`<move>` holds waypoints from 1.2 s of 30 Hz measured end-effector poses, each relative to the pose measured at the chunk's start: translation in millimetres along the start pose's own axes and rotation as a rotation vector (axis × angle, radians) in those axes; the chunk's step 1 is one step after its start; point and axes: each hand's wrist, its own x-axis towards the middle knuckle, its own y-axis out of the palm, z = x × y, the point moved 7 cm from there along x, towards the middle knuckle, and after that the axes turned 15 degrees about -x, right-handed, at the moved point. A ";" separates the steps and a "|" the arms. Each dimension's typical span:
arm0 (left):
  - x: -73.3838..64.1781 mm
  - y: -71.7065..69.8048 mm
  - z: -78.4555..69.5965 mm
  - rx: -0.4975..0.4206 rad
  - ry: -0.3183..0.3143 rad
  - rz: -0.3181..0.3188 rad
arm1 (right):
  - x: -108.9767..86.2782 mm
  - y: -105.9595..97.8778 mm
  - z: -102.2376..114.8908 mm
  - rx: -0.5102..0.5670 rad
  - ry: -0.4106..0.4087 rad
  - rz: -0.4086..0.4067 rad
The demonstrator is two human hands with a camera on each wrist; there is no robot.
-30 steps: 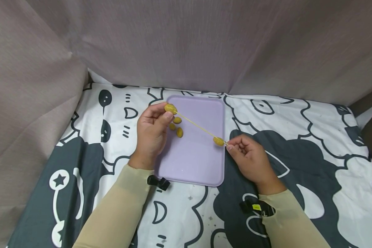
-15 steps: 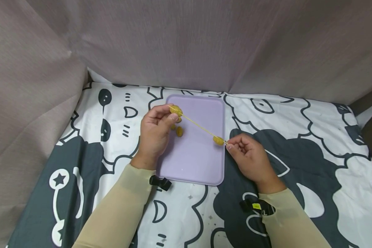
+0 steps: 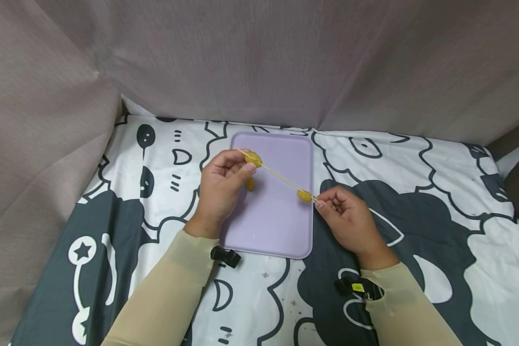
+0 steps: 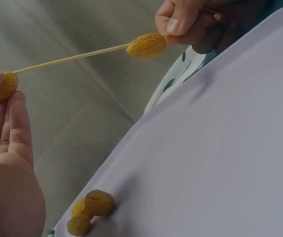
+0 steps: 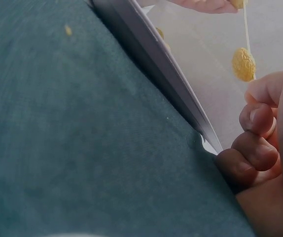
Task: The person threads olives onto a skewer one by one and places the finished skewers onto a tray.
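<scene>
A thin wooden skewer (image 3: 281, 178) slants above a lilac tray (image 3: 277, 230). Two wrinkled yellow dried fruits are on it. My left hand (image 3: 220, 185) pinches the upper fruit (image 3: 253, 159) between thumb and fingers, and the skewer's tip pokes out beyond that fruit. Near the skewer's other end sits the second fruit (image 4: 146, 45), just clear of my right fingertips. My right hand (image 3: 346, 218) pinches the skewer's end, its other fingers curled in, as the right wrist view shows. Loose dried fruits (image 4: 99, 202) lie on the tray below my left hand, which partly hides them in the head view.
The tray lies on a cloth (image 3: 437, 206) with black and white cartoon prints. Behind it hangs a grey-brown fabric wall (image 3: 259, 62), which also runs down the left side. A black strap device (image 3: 226, 256) is on my left wrist, another (image 3: 359, 288) on my right.
My left hand has moved right and slightly down, sliding the upper fruit along the skewer so that the tip shows beyond it. My right hand has stayed still.
</scene>
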 end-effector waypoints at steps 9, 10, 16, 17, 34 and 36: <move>-1.4 1.3 4.0 0.051 -0.037 0.022 | 0.1 -0.4 0.6 -0.007 0.007 -0.001; -1.6 1.3 4.2 0.064 -0.040 0.023 | 0.1 -0.4 0.7 -0.007 0.007 -0.001; -2.9 1.8 7.2 0.125 -0.072 0.030 | -0.3 0.5 0.5 -0.006 0.004 0.002; -3.1 1.8 8.0 0.127 -0.081 0.030 | -0.6 0.7 0.2 -0.008 0.004 0.001; -3.5 4.6 18.1 0.190 -0.138 0.106 | -0.4 0.2 0.9 -0.011 0.005 0.003; -4.0 5.2 18.8 0.210 -0.153 0.107 | -0.5 -0.1 0.8 -0.016 0.008 0.004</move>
